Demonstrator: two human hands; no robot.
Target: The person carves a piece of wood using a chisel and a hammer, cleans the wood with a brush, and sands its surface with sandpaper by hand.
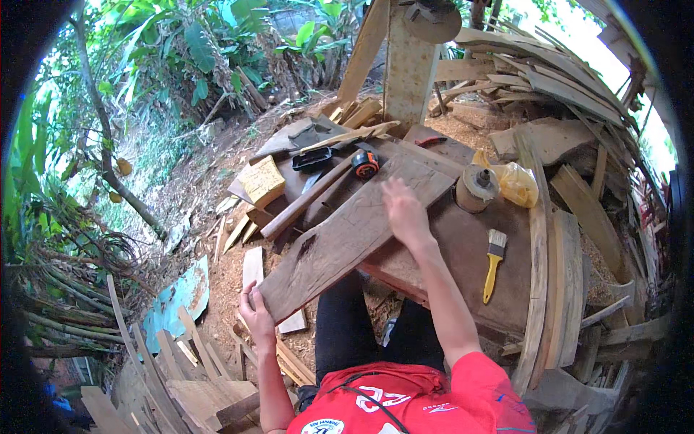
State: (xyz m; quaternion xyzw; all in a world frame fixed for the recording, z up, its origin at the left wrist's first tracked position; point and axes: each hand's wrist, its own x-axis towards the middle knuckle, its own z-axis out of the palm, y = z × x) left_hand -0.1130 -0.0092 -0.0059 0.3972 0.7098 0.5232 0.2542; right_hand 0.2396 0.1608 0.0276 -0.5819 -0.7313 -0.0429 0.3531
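Note:
A broad, weathered brown plank (329, 242) lies slantwise, its far end on the brown work table (459, 257) and its near left end jutting out past the edge. That near end is gripped by my left hand (258, 315), thumb on the upper face. My right hand (407, 215) is over the plank's far part, fingers stretched out and slightly blurred; whether they touch the wood I cannot tell. Beyond the plank sits an orange and black tape measure (365, 164). To the right lies a paintbrush (494, 266) with a yellow handle, and a round can-like container (477, 189) stands near the plank's end.
A black plastic tray (312, 158), a long wooden bar (309, 197) and a pale wood block (262, 181) lie at the table's far left. A yellowish plastic bag (517, 185) rests behind the container. Curved boards (567, 289) stand along the right; stacked planks (549, 72) are behind.

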